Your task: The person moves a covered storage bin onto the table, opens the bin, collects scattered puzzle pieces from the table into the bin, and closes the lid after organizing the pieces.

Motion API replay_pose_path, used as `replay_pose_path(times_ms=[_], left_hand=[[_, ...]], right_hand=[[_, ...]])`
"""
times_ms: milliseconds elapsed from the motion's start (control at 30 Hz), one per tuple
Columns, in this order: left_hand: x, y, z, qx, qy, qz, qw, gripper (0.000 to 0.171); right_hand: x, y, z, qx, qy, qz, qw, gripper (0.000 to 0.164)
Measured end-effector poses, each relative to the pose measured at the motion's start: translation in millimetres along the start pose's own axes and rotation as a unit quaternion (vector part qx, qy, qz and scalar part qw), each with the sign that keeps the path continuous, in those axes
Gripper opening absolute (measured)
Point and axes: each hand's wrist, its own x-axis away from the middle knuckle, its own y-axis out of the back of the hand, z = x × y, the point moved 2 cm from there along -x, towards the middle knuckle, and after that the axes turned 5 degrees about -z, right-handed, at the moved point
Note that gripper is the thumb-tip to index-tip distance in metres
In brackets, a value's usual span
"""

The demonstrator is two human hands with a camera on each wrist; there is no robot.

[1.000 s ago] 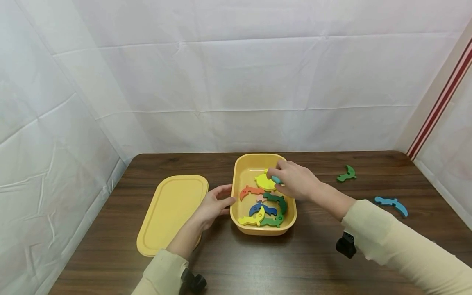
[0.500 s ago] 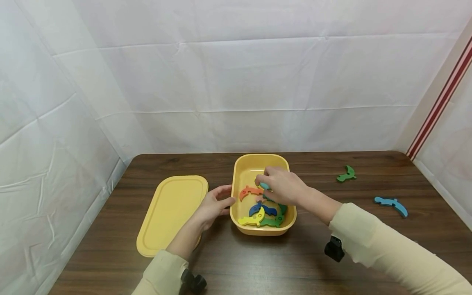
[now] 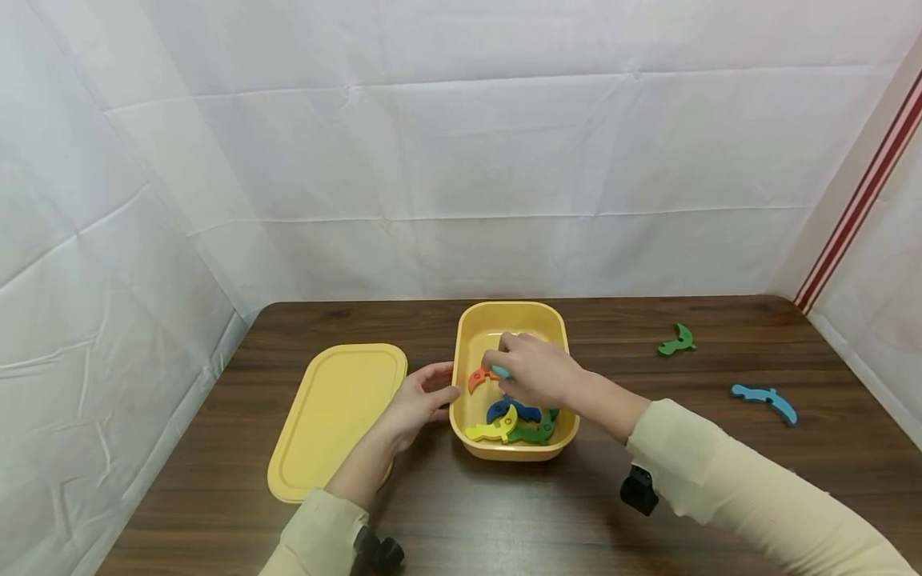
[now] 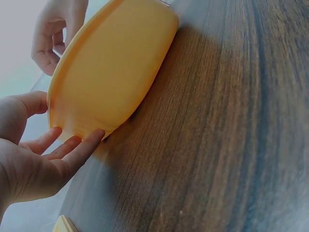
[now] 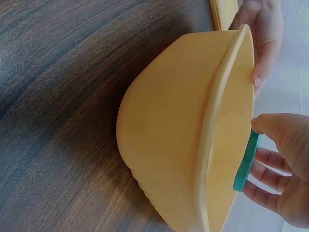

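A yellow plastic box (image 3: 515, 453) stands on the table, with flat toy pieces inside. My left hand (image 3: 414, 404) steadies its left side, thumb at the rim and fingers along the outer wall. Over the inside of the box, my right hand (image 3: 536, 372) pinches a teal toy piece (image 5: 246, 162) between thumb and fingers. Around and below that hand lie an orange piece (image 3: 477, 379), a dark blue piece (image 3: 513, 410), a yellow piece (image 3: 495, 430) and a green piece (image 3: 533, 434). The hand hides the other pieces in the box.
To the left of the box, a flat yellow lid (image 3: 334, 416) lies on the dark wooden table (image 3: 490, 520). A green curved piece (image 3: 677, 342) and a light blue piece (image 3: 765, 398) lie at the right. White sheeting (image 3: 468, 160) hangs behind the table.
My right hand, with the teal piece, has moved left and slightly down across the box. It now covers the middle pieces, and the left hand has stayed put.
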Motion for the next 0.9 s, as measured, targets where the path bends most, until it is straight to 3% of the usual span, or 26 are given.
replay_pose_path(times_ms=[567,900], left_hand=[[-1.3,-0.5,1.5,0.013,-0.01,0.012,0.9998,0.048],[7.0,-0.7,-7.3,0.014,-0.005,0.021,0.9997,0.05]], right_hand=[[-1.6,-8.5,3.4,-0.002,0.001,0.011,1.0,0.019],[-0.3,-9.2,0.6,0.002,-0.008,0.019,1.0,0.038]])
